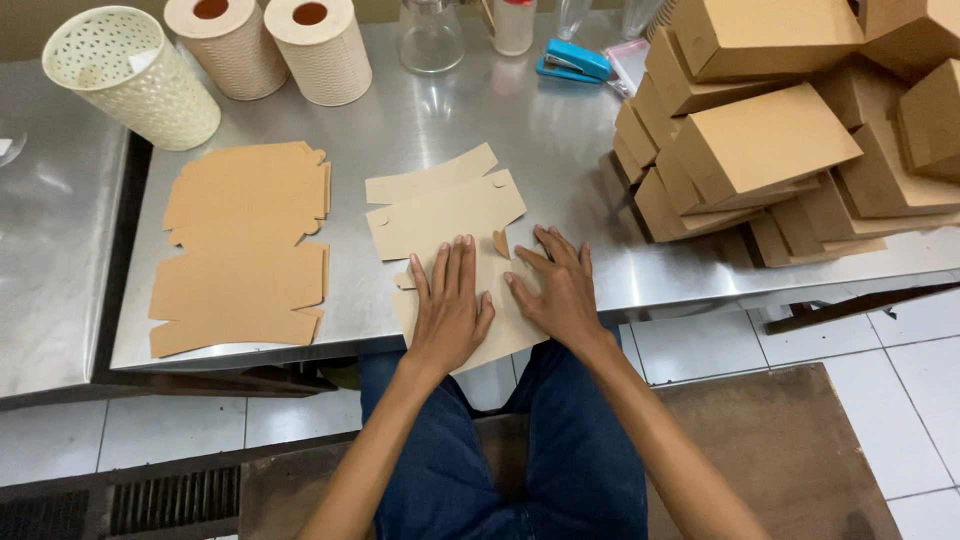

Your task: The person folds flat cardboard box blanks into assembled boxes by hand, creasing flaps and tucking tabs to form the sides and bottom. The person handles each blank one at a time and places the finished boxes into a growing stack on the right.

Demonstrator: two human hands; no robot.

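At the near edge of the steel surface (560, 140) I see both hands pressed flat on an unfolded cardboard box blank (450, 215) that lies in the middle and hangs a little over the near rim. My left hand (450, 305) lies palm down with the fingers straight and close together, on the near half of the blank. My right hand (558, 290) lies just beside it to the right, fingers spread, also flat on the card; neither hand pinches anything. A small tab of the blank stands up between the two hands. To the left, well apart, lies a stack of flat blanks (245, 245) of the same brown card. On the right stands a pile of folded boxes (770, 140), heaped unevenly. At the far side I see a perforated cream basket (130, 75), two paper rolls (270, 45), a glass jar (430, 35) and a blue stapler (572, 60).
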